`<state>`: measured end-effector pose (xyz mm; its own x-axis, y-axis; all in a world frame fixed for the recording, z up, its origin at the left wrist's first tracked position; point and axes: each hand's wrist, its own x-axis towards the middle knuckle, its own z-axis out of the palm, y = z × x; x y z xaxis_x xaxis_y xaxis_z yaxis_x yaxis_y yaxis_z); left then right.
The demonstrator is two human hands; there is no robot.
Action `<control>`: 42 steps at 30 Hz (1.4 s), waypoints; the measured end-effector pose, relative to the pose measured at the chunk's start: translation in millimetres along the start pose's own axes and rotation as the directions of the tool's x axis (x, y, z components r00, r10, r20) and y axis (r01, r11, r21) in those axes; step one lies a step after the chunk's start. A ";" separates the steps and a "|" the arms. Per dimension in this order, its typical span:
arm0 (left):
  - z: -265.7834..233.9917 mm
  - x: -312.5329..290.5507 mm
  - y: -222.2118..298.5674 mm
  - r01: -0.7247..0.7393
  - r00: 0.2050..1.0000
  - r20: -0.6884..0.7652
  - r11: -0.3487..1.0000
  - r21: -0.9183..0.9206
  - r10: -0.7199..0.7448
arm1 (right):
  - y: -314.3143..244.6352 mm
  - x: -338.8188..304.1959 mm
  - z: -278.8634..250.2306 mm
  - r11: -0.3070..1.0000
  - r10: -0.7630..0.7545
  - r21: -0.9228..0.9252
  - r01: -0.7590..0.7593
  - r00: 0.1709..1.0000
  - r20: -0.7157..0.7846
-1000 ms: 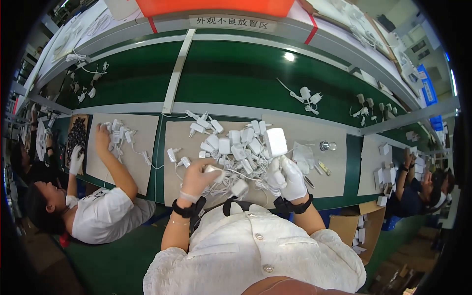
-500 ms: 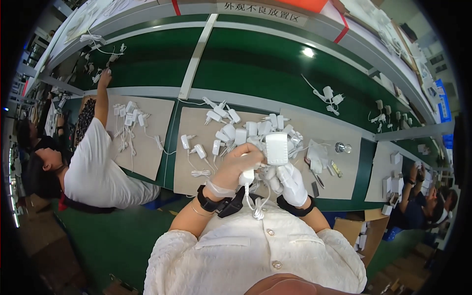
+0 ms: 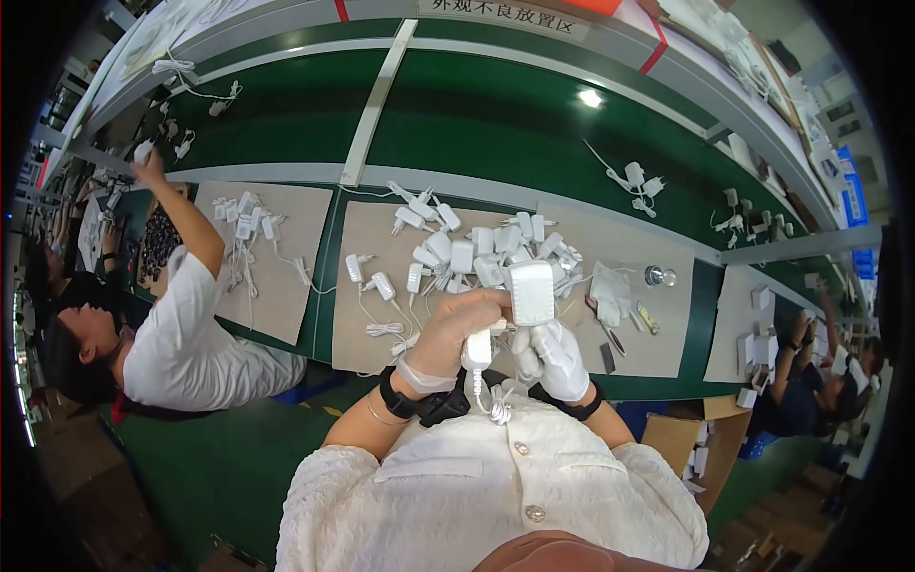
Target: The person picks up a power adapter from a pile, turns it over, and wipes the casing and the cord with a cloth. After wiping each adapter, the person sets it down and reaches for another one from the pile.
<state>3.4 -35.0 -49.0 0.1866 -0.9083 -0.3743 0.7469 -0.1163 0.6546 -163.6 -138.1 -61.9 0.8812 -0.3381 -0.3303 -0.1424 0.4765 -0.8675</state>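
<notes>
Lower centre: your left hand [image 3: 446, 336] pinches a corded adapter [image 3: 476, 353], long axis near vertical, cord [image 3: 500, 408] hanging. Your gloved right hand [image 3: 556, 360], just right, grips a broader white adapter [image 3: 532, 292]; the adapter pile [image 3: 461, 254] lies beyond, mid-frame.

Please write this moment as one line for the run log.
left hand: holds corded white adapter | gloved right hand: holds squarish white block | adapter pile: on mat, beyond hands

White textured top [image 3: 429, 496], perhaps pearly buttons [image 3: 535, 514], black wristbands [image 3: 395, 395], white glove [image 3: 560, 360]
</notes>
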 end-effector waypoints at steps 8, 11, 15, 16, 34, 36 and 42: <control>4.0 0.1 1.4 0.029 0.998 -0.059 0.994 0.108 -0.022 | -0.5 2.0 5.9 0.996 -0.027 -0.085 0.025 0.999 -0.018; -9.7 4.7 -1.1 -0.199 0.980 0.063 0.914 0.354 0.189 | 2.1 3.0 6.4 0.996 -0.061 -0.073 0.059 0.998 -0.019; -20.5 9.3 -10.4 -0.584 0.803 0.364 0.502 0.638 0.472 | 7.7 6.3 3.0 0.995 -0.093 -0.050 0.091 0.994 -0.049; -19.4 7.4 -13.9 -0.539 0.839 0.287 0.633 0.556 0.463 | 9.3 7.0 1.4 0.996 -0.078 -0.035 0.076 0.996 -0.053; -17.9 8.3 -14.2 -0.243 0.970 0.086 0.885 0.397 0.228 | 14.6 11.8 4.4 0.991 -0.107 -0.087 0.097 0.988 -0.109; -20.3 10.1 -14.6 -0.231 0.972 0.056 0.878 0.419 0.230 | 16.7 11.3 1.0 0.995 -0.098 -0.039 0.096 0.993 -0.068; -7.5 24.9 -6.5 0.085 0.992 0.090 0.996 -0.020 -0.083 | 24.4 10.3 -13.5 0.965 -0.138 0.226 0.131 0.990 0.015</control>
<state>7.9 -53.8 -67.5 0.0656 -0.9280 -0.3669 0.7727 -0.1854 0.6071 -164.1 -140.9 -91.5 0.8990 -0.3888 -0.2018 0.0803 0.5992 -0.7966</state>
